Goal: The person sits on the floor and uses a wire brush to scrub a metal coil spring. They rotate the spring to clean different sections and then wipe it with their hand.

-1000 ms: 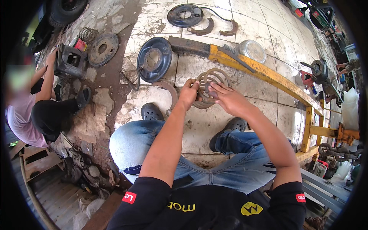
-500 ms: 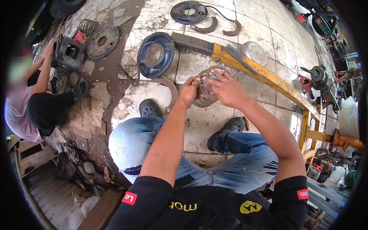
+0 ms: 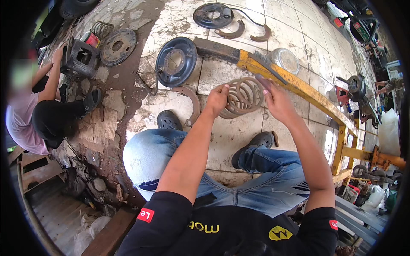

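Observation:
My left hand (image 3: pixel 218 100) is closed around the left side of a rusty brown coil spring (image 3: pixel 245 79). The spring is held tilted above the tiled floor, its rings facing up and to the right. Just right of the spring, my right hand (image 3: pixel 278 101) pinches a small flat brownish piece (image 3: pixel 262 81) between thumb and fingers. Its kind is hard to make out. To the left of the spring, a curved brake shoe (image 3: pixel 191 101) lies on the floor near my left foot. Beyond it rests a black brake backing plate (image 3: pixel 162 62) with a round centre hole.
A yellow metal frame (image 3: pixel 305 91) runs across from the back to the right, with a wire brush (image 3: pixel 270 68) on it. Behind it sits a round clear container (image 3: pixel 285 60). Farther back lie another backing plate (image 3: pixel 205 16) and two brake shoes (image 3: pixel 232 30). Another person (image 3: pixel 47 102) sits at left.
My right hand has come off the spring's top and moved right, with the flat piece now visible in it. More of the spring's rings show; my left hand still grips it, slightly farther right.

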The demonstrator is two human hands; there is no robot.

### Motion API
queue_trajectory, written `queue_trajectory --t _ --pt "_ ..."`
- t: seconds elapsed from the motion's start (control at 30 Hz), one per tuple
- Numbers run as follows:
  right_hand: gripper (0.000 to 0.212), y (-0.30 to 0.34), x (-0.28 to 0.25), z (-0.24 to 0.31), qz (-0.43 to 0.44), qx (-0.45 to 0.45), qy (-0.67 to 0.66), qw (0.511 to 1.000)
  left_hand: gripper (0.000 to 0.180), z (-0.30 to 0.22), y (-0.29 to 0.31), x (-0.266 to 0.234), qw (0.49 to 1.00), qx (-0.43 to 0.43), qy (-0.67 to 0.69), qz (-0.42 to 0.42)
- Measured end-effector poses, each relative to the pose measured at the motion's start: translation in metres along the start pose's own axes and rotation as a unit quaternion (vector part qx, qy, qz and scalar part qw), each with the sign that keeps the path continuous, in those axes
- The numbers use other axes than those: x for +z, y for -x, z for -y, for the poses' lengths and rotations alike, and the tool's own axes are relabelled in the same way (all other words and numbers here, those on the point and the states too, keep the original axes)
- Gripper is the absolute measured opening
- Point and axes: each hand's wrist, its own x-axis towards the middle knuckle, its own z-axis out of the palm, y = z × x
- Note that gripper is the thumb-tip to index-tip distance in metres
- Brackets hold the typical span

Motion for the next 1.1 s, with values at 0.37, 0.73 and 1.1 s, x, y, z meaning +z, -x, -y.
queue_trajectory --t 0.37,0.73,1.1 --pt "0.046 0.021 0.032 -0.011 -0.015 -0.205 0.185 0.961 0.033 0.02 0.039 0.014 0.999 -0.002 0.002 0.036" --pt "0.049 -0.013 0.049 0.011 0.064 -0.271 0.275 0.92 0.024 0.014 0.037 0.005 0.997 -0.009 0.012 0.075" --pt "0.047 -0.042 0.041 0.013 0.092 -0.263 0.19 0.942 0.024 0.026 0.023 0.002 0.995 -0.016 0.052 0.079"
